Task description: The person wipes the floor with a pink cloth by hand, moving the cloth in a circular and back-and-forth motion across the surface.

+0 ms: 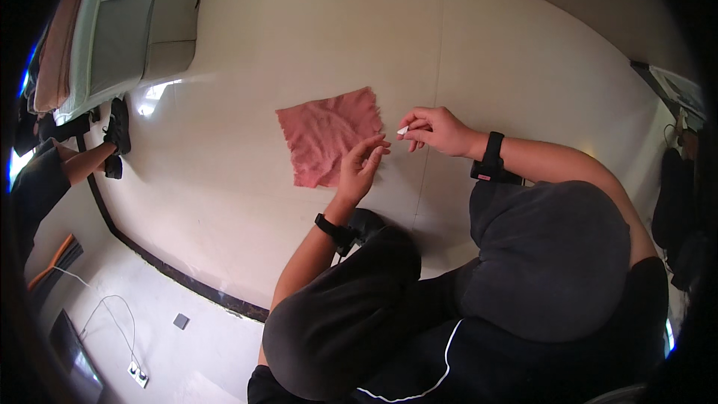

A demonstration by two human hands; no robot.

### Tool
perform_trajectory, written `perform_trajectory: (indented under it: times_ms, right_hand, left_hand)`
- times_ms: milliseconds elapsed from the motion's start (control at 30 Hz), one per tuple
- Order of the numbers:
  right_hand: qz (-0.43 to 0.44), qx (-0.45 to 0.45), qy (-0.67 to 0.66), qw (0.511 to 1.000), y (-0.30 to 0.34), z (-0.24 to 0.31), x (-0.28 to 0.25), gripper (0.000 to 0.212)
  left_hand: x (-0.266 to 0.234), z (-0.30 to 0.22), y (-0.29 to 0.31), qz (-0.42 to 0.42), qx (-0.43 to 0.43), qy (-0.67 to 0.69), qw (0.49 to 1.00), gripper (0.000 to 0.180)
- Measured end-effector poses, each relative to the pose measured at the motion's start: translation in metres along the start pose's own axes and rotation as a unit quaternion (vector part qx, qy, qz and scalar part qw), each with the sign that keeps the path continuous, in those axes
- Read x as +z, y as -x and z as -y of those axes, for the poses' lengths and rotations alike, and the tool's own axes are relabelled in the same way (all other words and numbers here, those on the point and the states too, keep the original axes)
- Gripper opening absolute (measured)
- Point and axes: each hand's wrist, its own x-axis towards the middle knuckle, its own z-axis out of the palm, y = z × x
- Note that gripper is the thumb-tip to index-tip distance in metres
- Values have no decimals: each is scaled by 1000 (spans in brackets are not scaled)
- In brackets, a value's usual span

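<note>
1. Has both knees, in dark charcoal fabric trousers (546,254), bent up close beneath the camera, with a thin white cord (449,350) curving across the black clothing between them.
2. Pinches a small white tapering piece (403,130) between thumb and fingers of the right hand (443,132), just beyond the right edge of a square dusty-pink cloth with frayed edges (325,131).
3. Holds the left hand (360,166) over the cloth's lower right part, thumb apart, fingers loosely spread and slightly curled; cannot tell whether touching the fabric.
4. Has the cloth lying wrinkled on glossy cream floor tiles (247,135), ahead of the knees.
5. Wears a black wristband (491,155) on each arm.
6. Has, at far left, another person's bare lower leg and black shoes (118,129), near grey fabric-covered furniture (149,30).
7. Has, at lower left, a white socket strip (137,375) with thin cords.
</note>
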Motion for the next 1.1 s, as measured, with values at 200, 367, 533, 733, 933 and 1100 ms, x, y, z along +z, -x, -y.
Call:
perform_trajectory:
  times_ms: [200,367,533,733,933,1100]
  right_hand:
    - [57,-31,56,996,0,17,17,17]
    - [43,-98,127,986,6,19,17,19]
    - [46,-203,238,949,13,11,12,19]
    - [78,-278,349,892,14,10,14,16]
    - [99,-263,366,887,18,7,18,23]
    - [102,-228,393,885,24,2,13,29]
  left_hand:
    - [10,-33,6,18,24,63,998,28]
    - [8,-38,6,48,29,-38,998,22]
    - [17,-33,9,68,32,50,996,21]
    - [13,-22,15,91,12,116,989,20]
    - [10,-14,15,123,-17,91,988,20]
    - [-11,0,5,-68,58,-227,970,14]
